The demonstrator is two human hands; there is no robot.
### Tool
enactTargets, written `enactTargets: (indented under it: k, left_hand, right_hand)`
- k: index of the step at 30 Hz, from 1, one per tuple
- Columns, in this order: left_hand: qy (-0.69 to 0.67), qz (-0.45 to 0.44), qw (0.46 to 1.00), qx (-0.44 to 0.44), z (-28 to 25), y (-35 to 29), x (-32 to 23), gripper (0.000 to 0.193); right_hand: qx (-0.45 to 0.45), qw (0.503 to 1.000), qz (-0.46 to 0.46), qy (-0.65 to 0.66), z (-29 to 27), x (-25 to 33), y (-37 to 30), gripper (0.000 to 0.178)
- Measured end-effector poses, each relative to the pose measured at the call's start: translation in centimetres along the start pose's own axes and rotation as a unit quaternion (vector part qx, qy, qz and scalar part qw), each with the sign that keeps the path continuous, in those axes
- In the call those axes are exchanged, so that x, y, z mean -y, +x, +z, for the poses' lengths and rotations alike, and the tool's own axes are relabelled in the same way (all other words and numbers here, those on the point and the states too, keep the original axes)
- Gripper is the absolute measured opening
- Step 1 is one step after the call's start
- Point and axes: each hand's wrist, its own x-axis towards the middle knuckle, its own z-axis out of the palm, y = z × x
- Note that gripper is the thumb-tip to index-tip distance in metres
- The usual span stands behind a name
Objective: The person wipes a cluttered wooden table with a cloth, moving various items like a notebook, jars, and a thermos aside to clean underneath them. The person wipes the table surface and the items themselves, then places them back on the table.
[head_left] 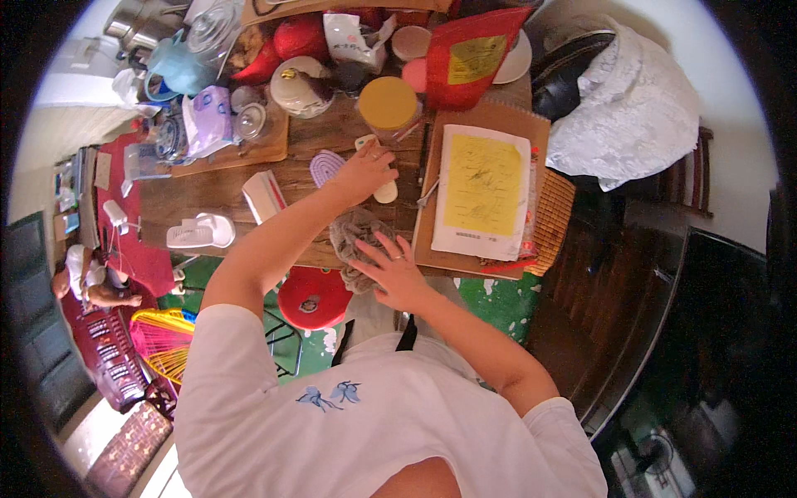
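Observation:
My left hand [369,170] reaches across the wooden table. Its fingers are bent round the middle of a long cream-coloured thing with rounded ends [386,192], whose kind I cannot make out. Just left of that hand lies an oval purple-and-white striped thing [325,168], partly behind my wrist. Nearer to me, at the table's front edge, a crumpled grey cloth [347,236] hangs partly over the side. My right hand [394,270] rests on the cloth with fingers spread, touching it from above.
On the right lies a brown board [425,241] bearing a yellow-and-white printed sheet [486,187]. A yellow-lidded jar [388,104], a teapot [300,87] and a red bag [469,58] crowd the far side. White slippers-like item [199,231] sits left; a red stool [315,299] stands below.

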Motion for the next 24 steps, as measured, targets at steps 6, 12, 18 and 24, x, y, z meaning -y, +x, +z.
enactTargets:
  k: [6,12,18,24]
  left_hand:
    - [-0.006,-0.005,1.000,0.021,0.7,-0.3,1.0,0.039]
    - [0.063,-0.007,0.992,0.106,-2.6,0.1,-0.4,0.053]
    - [-0.213,-0.137,0.966,0.041,-3.1,1.9,-6.6,0.066]
    - [-0.425,-0.414,0.797,-0.112,2.2,5.3,-14.0,0.076]
  right_hand:
    - [-0.319,0.920,0.229,0.017,-5.1,-6.5,-7.8,0.064]
    - [-0.384,0.807,0.447,0.036,-8.1,-16.5,-12.6,0.087]
    - [-0.317,0.765,0.507,0.240,-6.2,-22.3,-13.2,0.092]
    - [-0.251,0.825,0.462,0.207,-9.5,-20.1,-11.8,0.095]
